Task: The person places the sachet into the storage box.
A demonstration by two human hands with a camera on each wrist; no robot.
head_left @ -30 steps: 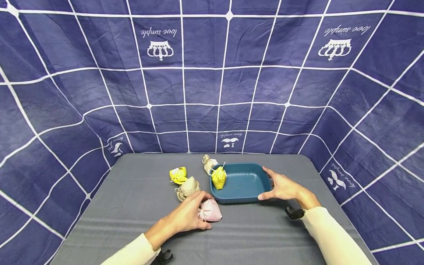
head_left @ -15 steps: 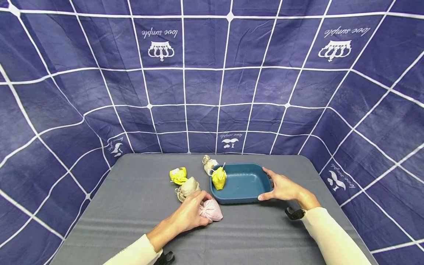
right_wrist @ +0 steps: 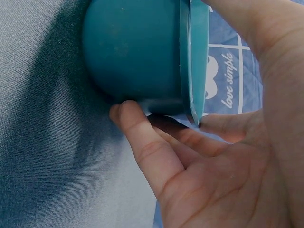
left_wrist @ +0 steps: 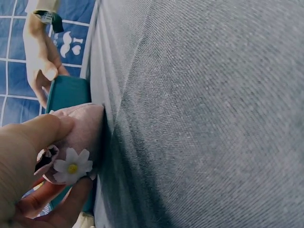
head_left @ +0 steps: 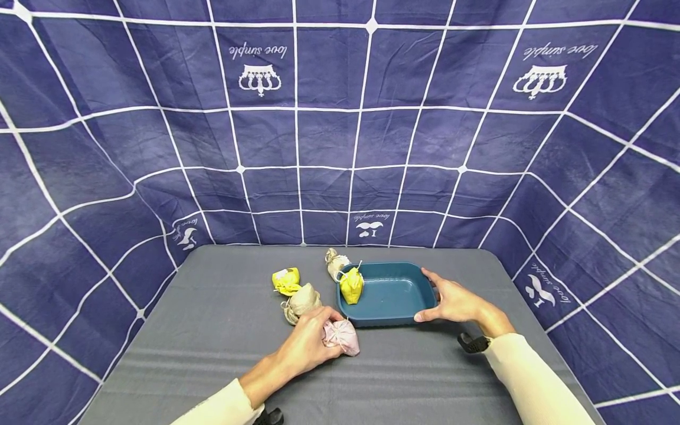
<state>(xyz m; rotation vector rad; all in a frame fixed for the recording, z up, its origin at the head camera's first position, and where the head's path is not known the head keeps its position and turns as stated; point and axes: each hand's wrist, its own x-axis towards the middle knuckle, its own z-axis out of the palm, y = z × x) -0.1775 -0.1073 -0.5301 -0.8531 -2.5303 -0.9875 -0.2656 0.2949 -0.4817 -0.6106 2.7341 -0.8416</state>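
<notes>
My left hand (head_left: pixel 314 342) grips a small pink drawstring pouch (head_left: pixel 342 337) in front of the blue-green tray's near left corner. In the left wrist view, thumb and fingers pinch the pouch (left_wrist: pixel 83 126), which carries a white flower with a yellow centre. My right hand (head_left: pixel 457 301) holds the right end of the rectangular tray (head_left: pixel 395 320), thumb at the near corner and fingers at the far one. The right wrist view has fingertips against the underside of the tray's wall (right_wrist: pixel 137 52). A yellow pouch (head_left: pixel 351 286) stands inside the tray's left end.
A beige pouch (head_left: pixel 301 302) lies just beyond my left hand, with a second yellow pouch (head_left: pixel 287 280) behind it. Another beige pouch (head_left: pixel 337 263) leans by the tray's far left corner. Grey cloth covers the table (head_left: pixel 202 330); a blue gridded curtain (head_left: pixel 329 136) surrounds it.
My left hand's thumb and fingers have closed in on the pink pouch, and hand and pouch have shifted slightly right. The right hand and the tray stay put.
</notes>
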